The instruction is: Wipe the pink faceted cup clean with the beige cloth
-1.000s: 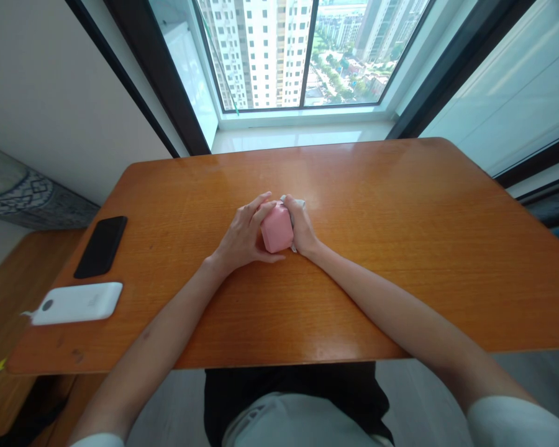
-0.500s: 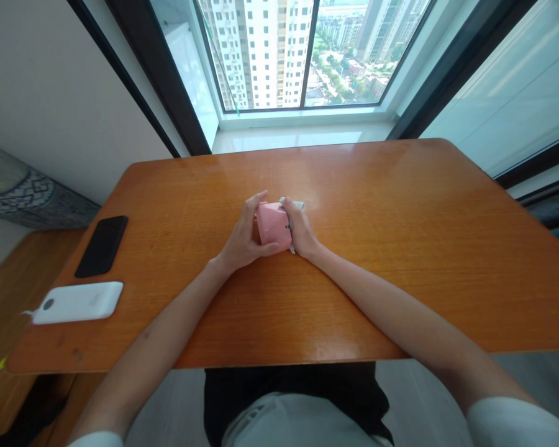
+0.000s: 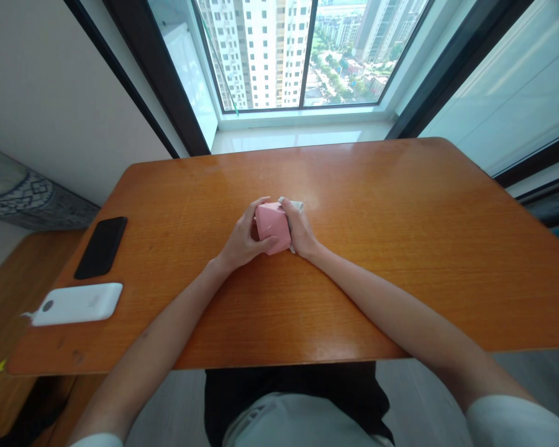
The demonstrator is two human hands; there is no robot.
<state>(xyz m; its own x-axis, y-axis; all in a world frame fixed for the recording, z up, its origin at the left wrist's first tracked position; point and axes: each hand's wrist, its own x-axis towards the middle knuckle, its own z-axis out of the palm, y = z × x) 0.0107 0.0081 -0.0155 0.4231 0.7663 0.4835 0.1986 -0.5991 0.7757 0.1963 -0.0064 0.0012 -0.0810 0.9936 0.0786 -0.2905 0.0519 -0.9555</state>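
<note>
Your left hand [image 3: 243, 241] and right hand [image 3: 302, 232] hold box [image 3: 274, 227]; cloth [image 3: 298, 205] in right. Phone [image 3: 101, 247] by left edge of bench [image 3: 400, 248]; white device [image 3: 77, 304] toward near-left corner.

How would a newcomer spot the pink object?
Find the wooden table below the window. Near its middle, a blocky pink object is in the grip of the left hand, the right hand at its right. Unlike the black phone and white device on the left, it is pink.
</note>
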